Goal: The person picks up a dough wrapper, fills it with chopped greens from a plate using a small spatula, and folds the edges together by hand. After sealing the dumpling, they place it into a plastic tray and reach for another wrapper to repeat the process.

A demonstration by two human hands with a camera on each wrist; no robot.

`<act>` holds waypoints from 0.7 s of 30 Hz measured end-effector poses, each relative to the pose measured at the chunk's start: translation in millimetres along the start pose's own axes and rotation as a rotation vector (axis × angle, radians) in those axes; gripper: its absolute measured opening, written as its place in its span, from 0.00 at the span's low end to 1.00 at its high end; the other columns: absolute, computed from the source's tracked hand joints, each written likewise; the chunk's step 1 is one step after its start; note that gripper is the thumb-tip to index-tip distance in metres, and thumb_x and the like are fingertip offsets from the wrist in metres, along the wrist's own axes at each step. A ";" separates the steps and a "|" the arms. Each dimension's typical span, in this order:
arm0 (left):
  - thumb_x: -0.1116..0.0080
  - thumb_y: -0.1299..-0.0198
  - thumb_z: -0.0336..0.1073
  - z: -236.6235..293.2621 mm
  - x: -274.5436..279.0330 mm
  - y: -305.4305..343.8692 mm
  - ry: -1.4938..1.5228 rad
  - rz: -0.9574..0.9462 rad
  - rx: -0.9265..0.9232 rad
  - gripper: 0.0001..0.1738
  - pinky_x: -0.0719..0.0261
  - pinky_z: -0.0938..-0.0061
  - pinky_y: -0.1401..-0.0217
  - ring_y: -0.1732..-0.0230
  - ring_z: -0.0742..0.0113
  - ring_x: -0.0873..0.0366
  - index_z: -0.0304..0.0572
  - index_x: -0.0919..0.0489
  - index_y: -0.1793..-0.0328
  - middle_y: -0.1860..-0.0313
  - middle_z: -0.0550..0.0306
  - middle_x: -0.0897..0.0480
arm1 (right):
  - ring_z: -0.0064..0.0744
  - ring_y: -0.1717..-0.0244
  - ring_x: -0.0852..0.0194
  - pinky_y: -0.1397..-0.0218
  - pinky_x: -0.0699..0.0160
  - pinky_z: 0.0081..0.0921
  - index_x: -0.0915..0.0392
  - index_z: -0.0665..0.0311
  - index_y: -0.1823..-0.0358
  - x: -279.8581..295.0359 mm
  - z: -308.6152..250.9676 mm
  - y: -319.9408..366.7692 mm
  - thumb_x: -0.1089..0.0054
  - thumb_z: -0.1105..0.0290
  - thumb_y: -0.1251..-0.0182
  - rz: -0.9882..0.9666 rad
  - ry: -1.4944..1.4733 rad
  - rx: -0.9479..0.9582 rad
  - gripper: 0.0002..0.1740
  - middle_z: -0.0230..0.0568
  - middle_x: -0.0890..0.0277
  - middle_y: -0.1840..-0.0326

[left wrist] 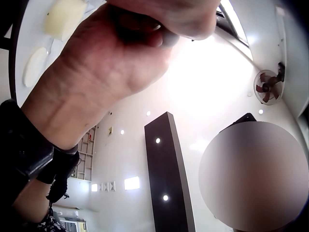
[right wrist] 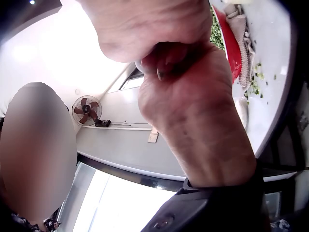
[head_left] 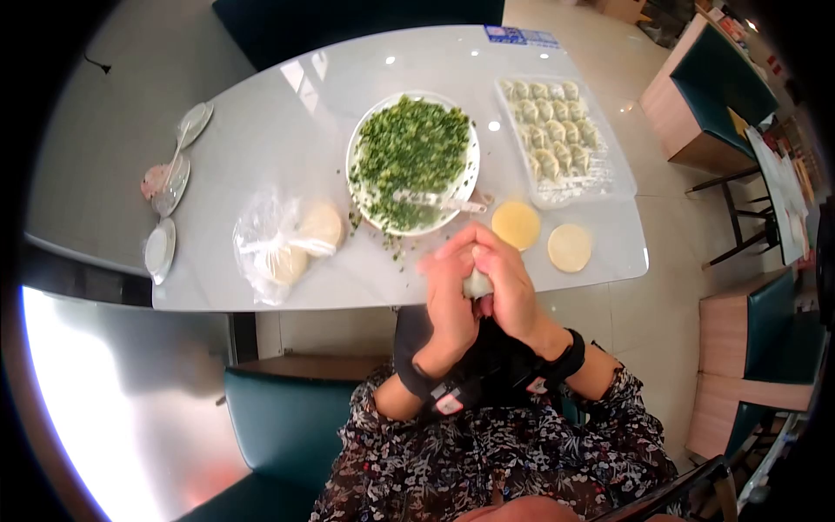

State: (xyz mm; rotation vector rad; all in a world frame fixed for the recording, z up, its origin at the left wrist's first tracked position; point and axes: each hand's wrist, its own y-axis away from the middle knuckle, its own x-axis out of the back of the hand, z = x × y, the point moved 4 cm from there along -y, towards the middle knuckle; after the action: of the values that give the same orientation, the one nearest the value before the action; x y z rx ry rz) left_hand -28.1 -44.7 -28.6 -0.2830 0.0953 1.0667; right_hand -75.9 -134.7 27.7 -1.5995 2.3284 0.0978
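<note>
Head view: the left hand (head_left: pixel 450 296) and right hand (head_left: pixel 509 283) are pressed together, their fingers curled round a pale dumpling (head_left: pixel 477 284) that shows between the palms at the thumbs. Just beyond the right hand lies a yellowish round wrapper (head_left: pixel 516 225), with a paler wrapper (head_left: pixel 570 249) to its right. Farther out that way sits a clear plastic tray (head_left: pixel 620 181) of dumplings. Ahead and slightly left of both hands is a white bowl (head_left: pixel 475 161) of chopped greens, and left of the left hand, a knotted plastic bag (head_left: pixel 259 233).
</note>
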 end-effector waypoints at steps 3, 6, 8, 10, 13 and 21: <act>0.51 0.25 0.38 -22.2 -4.5 4.5 0.060 0.176 0.179 0.10 0.23 0.77 0.70 0.64 0.69 0.18 0.42 0.21 0.53 0.57 0.55 0.18 | 0.33 0.51 0.14 0.41 0.19 0.28 0.24 0.69 0.48 4.4 3.9 -0.3 0.65 0.66 0.22 -0.011 0.052 0.084 0.19 0.56 0.13 0.48; 0.57 0.24 0.44 -18.4 -15.0 -3.3 0.230 0.044 0.305 0.16 0.32 0.82 0.82 0.80 0.73 0.24 0.41 0.22 0.53 0.69 0.58 0.19 | 0.36 0.47 0.14 0.36 0.21 0.32 0.24 0.71 0.47 18.3 -1.5 7.1 0.63 0.67 0.19 -0.007 0.054 0.000 0.18 0.57 0.13 0.48; 0.59 0.23 0.45 -36.3 -17.2 -8.5 -0.171 -0.138 0.009 0.18 0.31 0.82 0.80 0.79 0.74 0.24 0.42 0.22 0.53 0.71 0.59 0.19 | 0.36 0.47 0.14 0.35 0.22 0.32 0.24 0.71 0.47 29.7 -3.1 10.8 0.63 0.68 0.19 0.016 0.079 0.025 0.18 0.55 0.13 0.49; 0.59 0.23 0.46 -12.2 -40.4 -6.6 0.113 -0.122 0.253 0.18 0.30 0.82 0.79 0.78 0.74 0.24 0.43 0.22 0.53 0.71 0.59 0.19 | 0.36 0.46 0.14 0.35 0.22 0.32 0.24 0.71 0.46 34.8 -7.7 18.2 0.63 0.67 0.18 0.034 0.079 0.028 0.18 0.53 0.13 0.48; 0.59 0.22 0.48 7.9 -54.7 -3.6 0.389 -0.128 0.526 0.19 0.30 0.78 0.76 0.75 0.73 0.23 0.45 0.22 0.53 0.72 0.60 0.20 | 0.37 0.38 0.18 0.32 0.24 0.35 0.25 0.70 0.41 44.6 -14.3 24.5 0.60 0.63 0.16 0.090 0.174 0.012 0.19 0.50 0.16 0.41; 0.62 0.18 0.57 6.7 -60.7 -20.6 0.693 -0.501 0.639 0.28 0.26 0.70 0.66 0.67 0.68 0.27 0.40 0.22 0.40 0.66 0.56 0.21 | 0.30 0.48 0.15 0.45 0.16 0.28 0.24 0.66 0.34 103.8 -42.7 44.8 0.48 0.69 0.18 0.282 0.415 0.373 0.17 0.42 0.19 0.36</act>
State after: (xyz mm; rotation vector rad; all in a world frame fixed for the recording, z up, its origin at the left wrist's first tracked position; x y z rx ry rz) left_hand -39.8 -103.7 -5.4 -0.0726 0.9220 0.3644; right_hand -160.3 -221.2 32.3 -1.1869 2.6599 -0.6250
